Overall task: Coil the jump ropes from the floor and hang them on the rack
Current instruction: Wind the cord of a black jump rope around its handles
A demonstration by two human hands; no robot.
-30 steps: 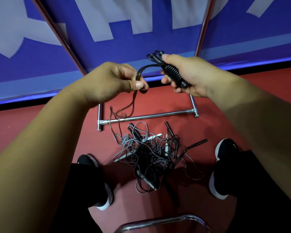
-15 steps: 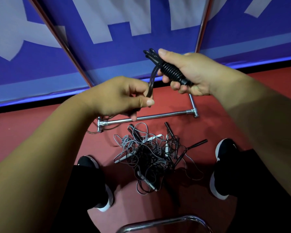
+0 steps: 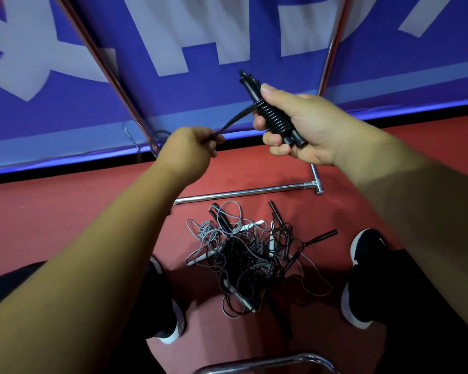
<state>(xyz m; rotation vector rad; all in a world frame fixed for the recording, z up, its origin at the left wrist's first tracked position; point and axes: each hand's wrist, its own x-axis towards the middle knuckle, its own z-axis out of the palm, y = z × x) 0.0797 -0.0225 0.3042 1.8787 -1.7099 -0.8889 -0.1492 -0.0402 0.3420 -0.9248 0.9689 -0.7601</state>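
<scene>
From the head camera, the right hand [image 3: 305, 125] grips a black jump rope [image 3: 274, 117] at chest height, thumb on top and fingers curled under its paired handles, which already carry tight turns of cord. The left hand [image 3: 185, 155] is closed in a fist, pinching the free length of cord [image 3: 235, 121], which runs taut from the handles down to it. The two hands are near each other, in front of a blue banner [image 3: 227, 36]. Below them a tangled pile of jump ropes [image 3: 249, 255], grey and black, lies on the red floor [image 3: 65, 211] between the person's dark shoes [image 3: 362, 265]. The chrome rack [image 3: 243, 193] has its base bar on the floor just beyond the pile, and its uprights rise against the banner
</scene>
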